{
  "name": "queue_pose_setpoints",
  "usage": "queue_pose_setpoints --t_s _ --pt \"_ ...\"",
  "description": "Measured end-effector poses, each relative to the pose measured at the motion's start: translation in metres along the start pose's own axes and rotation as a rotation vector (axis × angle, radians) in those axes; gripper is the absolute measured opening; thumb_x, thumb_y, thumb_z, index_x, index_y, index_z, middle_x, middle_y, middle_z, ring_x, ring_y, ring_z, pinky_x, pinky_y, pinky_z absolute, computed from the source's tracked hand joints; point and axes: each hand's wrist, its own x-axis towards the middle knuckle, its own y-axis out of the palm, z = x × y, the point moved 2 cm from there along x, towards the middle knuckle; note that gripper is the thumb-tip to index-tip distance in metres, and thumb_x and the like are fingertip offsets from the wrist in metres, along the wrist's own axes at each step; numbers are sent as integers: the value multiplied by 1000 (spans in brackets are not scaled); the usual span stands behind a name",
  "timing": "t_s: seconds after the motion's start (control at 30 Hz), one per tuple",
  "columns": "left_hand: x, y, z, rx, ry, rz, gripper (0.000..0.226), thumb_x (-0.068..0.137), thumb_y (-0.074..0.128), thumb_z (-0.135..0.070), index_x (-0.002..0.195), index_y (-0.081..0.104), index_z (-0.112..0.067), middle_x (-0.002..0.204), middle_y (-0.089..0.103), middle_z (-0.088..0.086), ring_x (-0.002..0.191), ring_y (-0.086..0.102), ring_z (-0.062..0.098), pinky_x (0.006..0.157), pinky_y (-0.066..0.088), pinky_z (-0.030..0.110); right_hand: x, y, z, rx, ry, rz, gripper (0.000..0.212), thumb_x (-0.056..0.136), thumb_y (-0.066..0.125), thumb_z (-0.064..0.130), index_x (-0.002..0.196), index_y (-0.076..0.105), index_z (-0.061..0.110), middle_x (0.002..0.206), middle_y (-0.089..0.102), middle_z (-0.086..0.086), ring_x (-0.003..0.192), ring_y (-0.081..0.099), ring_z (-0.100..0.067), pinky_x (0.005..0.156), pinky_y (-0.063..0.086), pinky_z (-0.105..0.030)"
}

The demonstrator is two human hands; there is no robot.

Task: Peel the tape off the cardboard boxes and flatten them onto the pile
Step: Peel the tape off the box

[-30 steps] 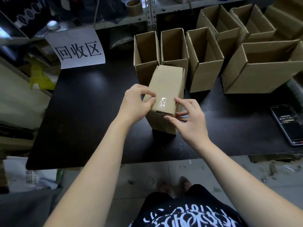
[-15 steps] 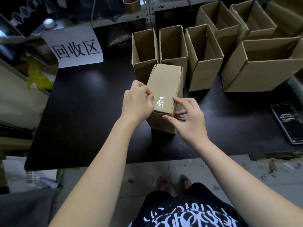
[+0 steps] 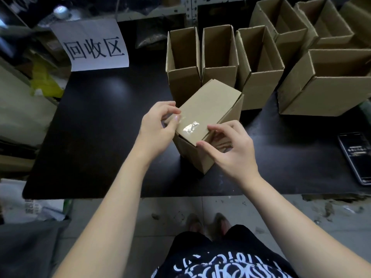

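**Tape-picking on a closed carton**

Head view only. Closed box [image 3: 208, 105] stands on the black table [image 3: 100, 137], near its front edge and just ahead of a row of open boxes [image 3: 218, 57], within easy reach of both hands. A crinkled strip of clear tape [image 3: 190, 127] runs across the near end of its top flap.

Left hand [image 3: 158, 129]: thumb and forefinger are curled close together at the tape's left end, on the box edge. Looks like nail work to raise a tab, but I cannot tell whether any tape is between them.

Right hand [image 3: 230, 149]: thumb on the near corner, forefinger on the top edge, the rest curled down the right side. It is clamped on the box, probably to brace it against the picking.

Judgement: peel barely begun, flattening not yet started. No pile made out in view.
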Motion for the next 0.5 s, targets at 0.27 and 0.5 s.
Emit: queue_pose_setpoints --t_s 0.27,0.5 --pt "-10 2 5 -54 -37 -59 11 91 75 -16 102 76 -17 123 69 -11 113 63 3 94 52 16 2 3 -12 -213 -105 -14 55 81 76 57 121 72 20 138 58 0 139 42 -20 113 34 -50" --pt "1 2 10 -18 44 -16 5 90 75 -18 94 78 -19 112 64 -8 109 60 5 89 50 16 11 6 -13 -175 -110 -53 46 80 77 54 110 75 18 125 57 7 129 43 -18 107 39 -49"
